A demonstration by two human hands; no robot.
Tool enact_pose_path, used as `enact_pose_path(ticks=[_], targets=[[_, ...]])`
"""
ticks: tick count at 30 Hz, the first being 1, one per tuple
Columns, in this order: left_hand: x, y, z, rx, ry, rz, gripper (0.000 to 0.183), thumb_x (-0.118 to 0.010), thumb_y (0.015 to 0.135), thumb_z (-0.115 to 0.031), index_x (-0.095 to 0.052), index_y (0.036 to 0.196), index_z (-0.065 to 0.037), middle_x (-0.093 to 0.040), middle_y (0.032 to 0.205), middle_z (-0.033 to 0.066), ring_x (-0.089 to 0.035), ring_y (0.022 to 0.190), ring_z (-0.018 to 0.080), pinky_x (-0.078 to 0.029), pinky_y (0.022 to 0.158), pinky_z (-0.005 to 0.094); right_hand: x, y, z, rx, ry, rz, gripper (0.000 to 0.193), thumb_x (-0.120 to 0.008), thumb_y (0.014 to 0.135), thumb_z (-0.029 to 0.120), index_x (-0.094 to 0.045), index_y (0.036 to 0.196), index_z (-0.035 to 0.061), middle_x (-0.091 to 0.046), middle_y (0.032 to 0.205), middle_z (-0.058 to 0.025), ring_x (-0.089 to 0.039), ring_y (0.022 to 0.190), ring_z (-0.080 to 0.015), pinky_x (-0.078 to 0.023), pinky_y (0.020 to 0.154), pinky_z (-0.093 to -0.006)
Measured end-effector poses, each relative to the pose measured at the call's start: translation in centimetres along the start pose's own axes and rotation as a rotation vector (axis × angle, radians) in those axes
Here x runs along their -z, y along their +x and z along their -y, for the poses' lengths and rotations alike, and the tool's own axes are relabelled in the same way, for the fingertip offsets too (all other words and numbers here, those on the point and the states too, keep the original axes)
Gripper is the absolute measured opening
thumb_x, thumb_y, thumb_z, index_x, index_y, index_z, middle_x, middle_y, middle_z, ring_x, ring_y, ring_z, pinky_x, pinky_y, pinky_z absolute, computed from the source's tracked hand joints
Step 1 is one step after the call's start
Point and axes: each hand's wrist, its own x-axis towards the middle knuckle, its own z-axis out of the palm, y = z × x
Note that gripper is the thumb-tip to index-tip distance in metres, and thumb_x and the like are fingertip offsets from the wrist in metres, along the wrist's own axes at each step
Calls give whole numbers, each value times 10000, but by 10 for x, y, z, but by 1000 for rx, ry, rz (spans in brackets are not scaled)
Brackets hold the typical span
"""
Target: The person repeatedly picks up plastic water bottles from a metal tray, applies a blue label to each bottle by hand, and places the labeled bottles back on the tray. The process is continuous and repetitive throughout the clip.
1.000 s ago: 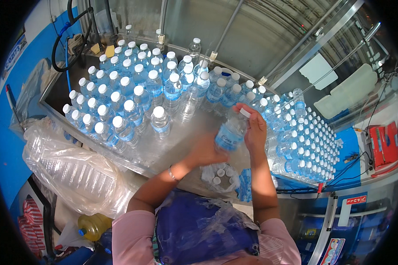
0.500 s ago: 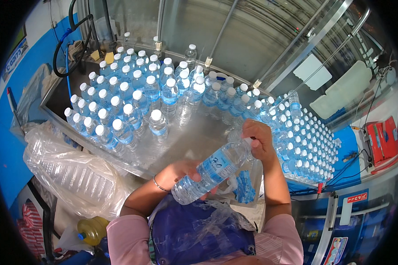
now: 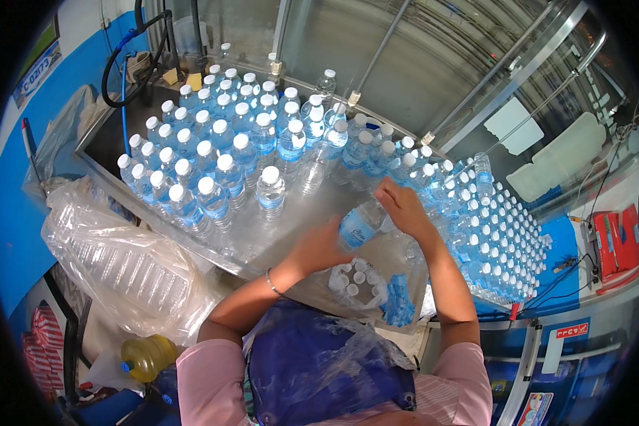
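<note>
A clear plastic water bottle (image 3: 358, 226) with a blue label is tilted above the metal table, its neck up to the right. Around its lower body my left hand (image 3: 319, 248) is closed, somewhat blurred. My right hand (image 3: 400, 207) grips the neck end, its fingers hiding the cap. Just below lies a clear plastic bag of white caps (image 3: 356, 285), and beside it a bundle of blue printed labels or film (image 3: 399, 301). Nearest on the table stands a white-capped bottle (image 3: 270, 193), apart from the others.
Many capped bottles (image 3: 206, 153) crowd the left of the steel table (image 3: 263, 245), with another dense block (image 3: 500, 241) at right. Wrapped empty bottles (image 3: 121, 263) lie left of the table. A yellow jug (image 3: 148, 357) sits low at left, a red box (image 3: 616, 238) far right.
Both hands have carried the bottle away from my body, further over the table. The left hand has slid up it, and the bag of caps now shows. The whole view has shifted slightly.
</note>
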Motion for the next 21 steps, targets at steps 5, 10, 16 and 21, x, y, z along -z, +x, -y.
enact_pose_path(ticks=[5,10,16,21], targets=[[-21,10,34,-138,64,-345,735,-785,726,-193,-410,1332,-13,-627,1086,251,-626,982,402,-508,811,460,-21,27,-7,126,-413,-174,248,-559,928,315,-537,884,72,-641,704,-132,-630,648,-356,-470,563,-461],[-23,-20,78,-41,-84,-589,724,-768,744,-89,-390,1358,-15,-573,1194,214,-608,1030,348,-496,860,409,-33,59,-30,139,-656,-285,259,-566,922,335,-545,896,78,-633,672,-134,-639,629,-346,-496,567,-468],[-10,-21,131,69,60,-1054,821,-821,673,-136,-382,1347,29,-478,1266,240,-489,1138,418,-412,995,440,-34,75,-33,-35,-689,-199,334,-564,923,394,-561,981,65,-655,712,-156,-653,667,-347,-503,582,-463],[6,23,165,115,-132,-905,736,-873,619,-182,-494,1215,23,-631,1066,218,-628,1006,361,-499,872,422,-28,74,-4,-245,-692,-132,446,-600,908,395,-560,1172,38,-647,1000,-200,-644,886,-345,-498,737,-475]])
